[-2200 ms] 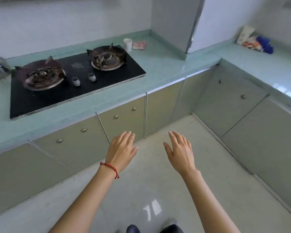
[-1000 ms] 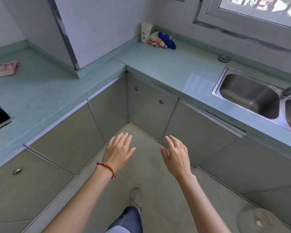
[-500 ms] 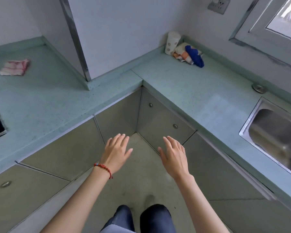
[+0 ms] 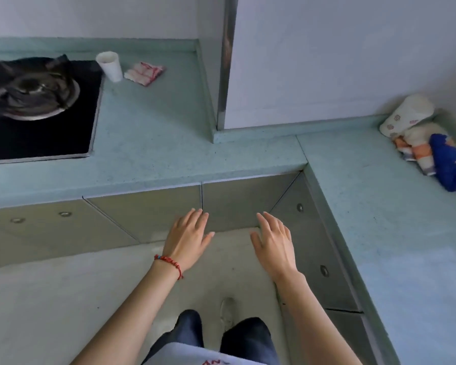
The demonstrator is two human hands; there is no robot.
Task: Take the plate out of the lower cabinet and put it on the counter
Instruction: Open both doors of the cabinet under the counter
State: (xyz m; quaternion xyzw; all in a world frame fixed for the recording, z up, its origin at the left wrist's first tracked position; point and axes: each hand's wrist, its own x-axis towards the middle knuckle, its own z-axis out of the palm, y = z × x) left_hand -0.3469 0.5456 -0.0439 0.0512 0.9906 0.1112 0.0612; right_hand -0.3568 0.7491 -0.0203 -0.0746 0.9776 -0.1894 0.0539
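Observation:
I look down into the inner corner of an L-shaped pale green counter [image 4: 156,143]. Below it run grey-beige lower cabinet doors [image 4: 148,206] with small round knobs, all closed; more closed doors [image 4: 308,246] line the right run. No plate is in sight. My left hand [image 4: 188,237], with a red bead bracelet at the wrist, hovers palm down with fingers spread in front of the corner doors. My right hand [image 4: 273,242] hovers beside it, also spread and holding nothing. Neither hand touches a door.
A black gas hob [image 4: 37,109] with a burner lies at the left. A white paper cup [image 4: 109,65] and a pink-striped cloth [image 4: 144,72] sit behind it. Another paper cup [image 4: 406,115] and a blue-and-orange cloth bundle [image 4: 435,154] lie at the right wall. My legs stand on the floor [image 4: 50,299].
My view has swung back to the left, so the hob has come into sight and the sink has gone. Both hands stay spread and empty before the corner cabinets.

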